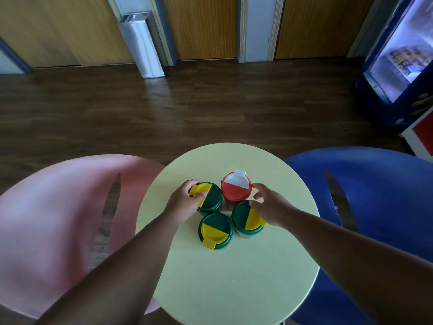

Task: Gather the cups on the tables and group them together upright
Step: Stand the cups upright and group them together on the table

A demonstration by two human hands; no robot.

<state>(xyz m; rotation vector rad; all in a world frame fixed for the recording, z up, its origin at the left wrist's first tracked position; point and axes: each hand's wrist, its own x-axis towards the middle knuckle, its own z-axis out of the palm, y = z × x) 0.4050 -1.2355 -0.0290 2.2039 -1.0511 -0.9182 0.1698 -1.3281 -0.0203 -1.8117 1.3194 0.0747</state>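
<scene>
Seating at far left: pink moulded chair, smooth shell with a narrow slot through the seat, its lower part cut off by the frame edge. Next, round pale yellow-green table, matt top, near edge out of view. On it, four lidded cups stand upright in a tight cluster, sides touching or nearly so.

Left hand: fingers curled around the left green cup, thumb on its yellow flip tab; the hand hides that cup's left side. Front green cup: green lid with yellow half and tab facing the viewer, untouched. Red cup: red lid with white half, at the back of the cluster. Right green cup: yellow tab to the right, partly covered by the right hand, whose fingers are spread and loosely bent, tips touching the lid rim and close beside the red cup.

Cup bodies mostly hidden beneath lids. Right: blue moulded chair, slotted likewise. Behind: dark wood-plank floor, metal bin, and a lit drinks fridge, contents blurred.
</scene>
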